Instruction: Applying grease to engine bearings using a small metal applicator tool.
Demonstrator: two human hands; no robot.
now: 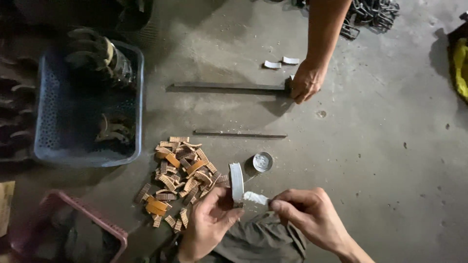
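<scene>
Both hands are busy low in the view: the left hand [209,221] pinches a curved grey metal strip [237,182] by its lower end, thumb on one side and fingers curled behind it; the right hand [307,214] is clenched in a fingertip pinch on a small whitish scrap [255,197], whose free end touches the strip near its base. That strip is held just above the floor [370,160], over the person's lap, beside the heap of small brown and orange curved pieces [178,178] and close to a small round tin [263,161].

Its long axis runs nearly straight up the picture, away from the person; the gripped end is nearest the body, the free end points toward the thin dark rod [240,134] lying crosswise on the floor; the bow of the curve seems to face left, though the dim light makes that hard to judge.

Risks, as I judge them: the strip is held only at one end, so a push from the scrap could lever it out of the pinch and drop it among the brown pieces; its edge looks thin and could nick a fingertip; the open tin stands near enough to be knocked over by the right wrist.

Farther off, another person's hand [306,82] rests closed on the end of a long dark bar [229,87], with two small pale pieces [281,63] just beyond it; a blue basket [139,97] and a pink basket [92,216] sit at the left.
</scene>
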